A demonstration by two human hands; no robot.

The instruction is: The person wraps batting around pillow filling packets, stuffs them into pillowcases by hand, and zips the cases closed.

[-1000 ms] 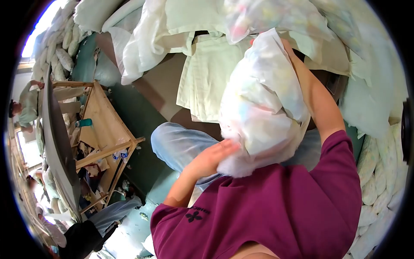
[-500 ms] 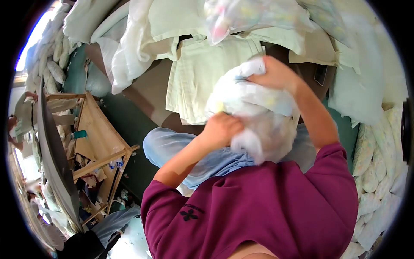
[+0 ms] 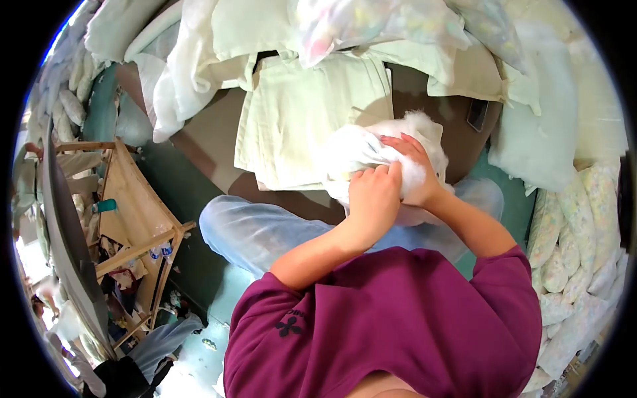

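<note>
A soft white cloth bundle [image 3: 348,151] with fluffy white stuffing [image 3: 418,121] showing at its top rests over my lap, in front of the crossed legs. My left hand [image 3: 376,198] is closed in a fist on the near side of the bundle. Right beside it, my right hand [image 3: 417,167] presses against the bundle from the right, its fingers curving over the white material. Whether the stuffing sits inside the cloth or on it is partly hidden by the hands. Beyond them lies a stack of flat cream fabric pieces [image 3: 298,123].
A brown padded surface [image 3: 215,142] carries the stack and a dark phone-like object [image 3: 477,114]. Cream cushions [image 3: 252,30] and a clear bag of colourful scraps [image 3: 378,26] lie at the back. Filled, patterned bags [image 3: 564,245] are piled right; a wooden frame [image 3: 142,199] stands left.
The bundle has been lowered and turned, and fluffy stuffing now shows at its top. My hands have come close together; the right hand has moved down and the left one rightward.
</note>
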